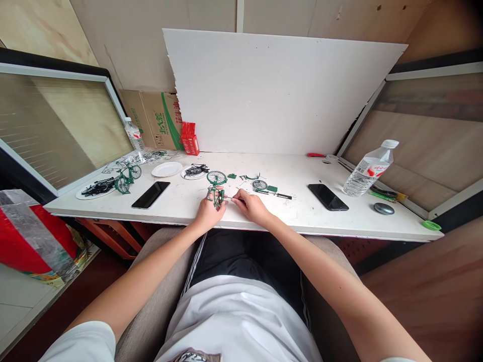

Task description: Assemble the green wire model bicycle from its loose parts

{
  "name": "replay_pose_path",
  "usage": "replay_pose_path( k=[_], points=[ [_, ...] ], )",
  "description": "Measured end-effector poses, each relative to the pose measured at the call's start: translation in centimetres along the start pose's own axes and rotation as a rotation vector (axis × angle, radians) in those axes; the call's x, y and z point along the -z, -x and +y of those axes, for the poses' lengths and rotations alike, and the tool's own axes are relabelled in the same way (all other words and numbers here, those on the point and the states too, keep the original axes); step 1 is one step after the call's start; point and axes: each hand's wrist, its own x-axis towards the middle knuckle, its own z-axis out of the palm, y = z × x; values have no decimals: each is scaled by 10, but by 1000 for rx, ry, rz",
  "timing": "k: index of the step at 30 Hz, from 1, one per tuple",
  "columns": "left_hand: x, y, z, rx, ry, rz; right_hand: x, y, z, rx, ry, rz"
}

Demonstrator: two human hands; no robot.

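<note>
Near the table's front edge, my left hand [210,213] is closed around a green model bicycle [216,178] with one spoked wheel showing at its far end. My right hand [253,207] pinches a thin tool, possibly a small screwdriver [231,198], whose tip points left at the bicycle. Whether the tip touches the bicycle is too small to tell. Just right of it lie loose parts: a spoked wheel [259,185], a flat green piece [271,188] and a thin black rod [284,196]. A curved green piece [253,177] lies behind them.
A finished-looking green model bicycle [127,176] stands at left by a plate of black parts [94,191]. Phones lie left [151,195] and right [327,197]. A white plate [166,169], a water bottle [368,171] and a grey round object [384,208] are also on the table.
</note>
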Motion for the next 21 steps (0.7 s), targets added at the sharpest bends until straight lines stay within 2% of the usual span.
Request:
replay_pose_path(
  k=[15, 21],
  points=[
    [0, 0, -1, -9, -19, 4, 0, 0, 1, 7, -4, -3],
    [-1, 1, -1, -17, 0, -5, -1, -1, -1, -20, 94, 2]
  ],
)
